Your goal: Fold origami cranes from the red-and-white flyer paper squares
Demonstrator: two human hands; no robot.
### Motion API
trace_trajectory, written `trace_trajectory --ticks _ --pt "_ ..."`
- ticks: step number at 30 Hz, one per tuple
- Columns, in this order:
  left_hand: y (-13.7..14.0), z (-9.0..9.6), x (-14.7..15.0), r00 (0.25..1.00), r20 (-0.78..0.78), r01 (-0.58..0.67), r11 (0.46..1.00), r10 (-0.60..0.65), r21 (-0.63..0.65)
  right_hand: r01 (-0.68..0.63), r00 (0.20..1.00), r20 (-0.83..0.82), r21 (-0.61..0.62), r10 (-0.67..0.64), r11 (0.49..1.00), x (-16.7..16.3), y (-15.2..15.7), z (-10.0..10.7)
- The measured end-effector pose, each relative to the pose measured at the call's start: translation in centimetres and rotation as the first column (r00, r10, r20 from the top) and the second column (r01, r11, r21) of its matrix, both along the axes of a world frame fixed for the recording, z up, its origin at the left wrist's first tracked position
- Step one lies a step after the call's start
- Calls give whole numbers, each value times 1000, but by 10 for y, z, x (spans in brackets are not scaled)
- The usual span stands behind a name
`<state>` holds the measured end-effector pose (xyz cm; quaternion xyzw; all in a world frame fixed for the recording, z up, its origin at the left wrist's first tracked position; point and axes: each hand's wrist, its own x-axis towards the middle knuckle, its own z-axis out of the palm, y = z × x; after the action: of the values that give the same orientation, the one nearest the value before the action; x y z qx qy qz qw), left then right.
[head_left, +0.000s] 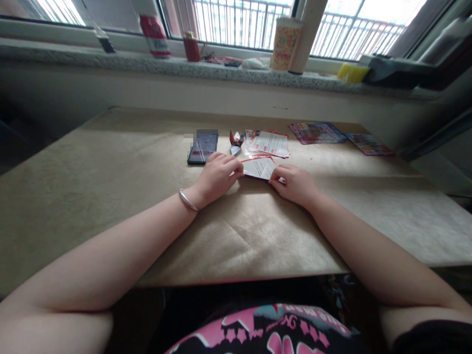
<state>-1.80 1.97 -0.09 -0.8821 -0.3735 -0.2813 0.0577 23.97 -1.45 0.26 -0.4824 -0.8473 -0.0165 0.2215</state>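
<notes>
Between my hands is a white printed sheet of paper [258, 168] with red and grey markings, its near edge slightly off the table. My left hand [220, 173], with a silver bangle at the wrist, pinches the sheet's left corner. The right corner is pinched by my right hand [291, 181]. Just beyond the sheet lies a small stack of similar printed sheets [271, 142]. A small folded paper piece [236, 141] in red, dark and white stands left of that stack. Close to my left hand lies a dark phone [204, 147] with its screen up.
Two colourful printed piles, a larger one [317, 132] and a smaller one [369, 144], lie at the back right of the covered table [92, 196]. The windowsill [236, 73] behind carries a red can [155, 37], a small red bottle [191, 47] and a patterned cup [283, 44].
</notes>
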Motion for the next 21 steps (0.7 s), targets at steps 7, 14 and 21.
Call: trace_trajectory --ticks 7,14,21 --pt "-5 2 0 998 44 37 994 -41 101 39 998 51 -2 -39 999 -4 -3 3" --pt "-7 0 6 963 -135 243 968 -233 66 -127 992 12 -31 127 991 -10 -2 -1" --pt "-6 1 4 949 -129 289 957 -286 4 -177 975 -128 41 181 983 2 9 -4"
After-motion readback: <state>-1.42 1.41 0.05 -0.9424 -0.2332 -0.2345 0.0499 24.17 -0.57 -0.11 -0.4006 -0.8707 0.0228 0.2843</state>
